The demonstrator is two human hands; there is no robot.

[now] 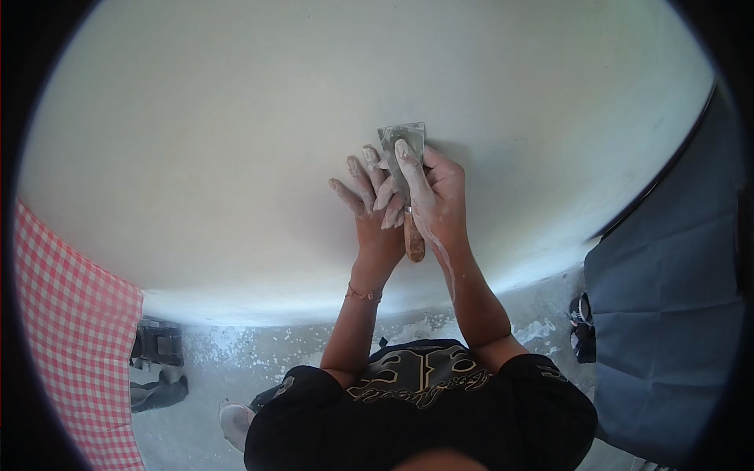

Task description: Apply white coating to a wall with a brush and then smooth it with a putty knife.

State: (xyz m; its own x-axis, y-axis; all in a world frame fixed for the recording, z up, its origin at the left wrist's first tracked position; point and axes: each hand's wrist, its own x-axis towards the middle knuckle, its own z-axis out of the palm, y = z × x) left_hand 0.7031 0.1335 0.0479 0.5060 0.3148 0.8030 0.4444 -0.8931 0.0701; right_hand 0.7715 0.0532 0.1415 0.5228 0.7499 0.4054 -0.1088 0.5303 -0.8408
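My right hand (444, 196) grips a putty knife (415, 239) with a wooden handle and a flat metal blade. Its thumb lies along the blade, and whitish paste coats the thumb and runs in a streak down the wrist. Close beside it on the left is my left hand (367, 202), palm side hidden, with several fingers spread and caked in the same dried-looking white paste. Near the blade's left edge the fingers of both hands overlap, so whether the left hand touches the knife I cannot tell. Both hands are in front of a broad pale surface (236, 141).
A red-and-white checked cloth (75, 330) hangs at the left. At the right is a blue-grey cloth (660, 314), with a dark object (582, 326) beside it. Dark items (159, 345) stand on the white-spattered grey floor (212, 392) at the left.
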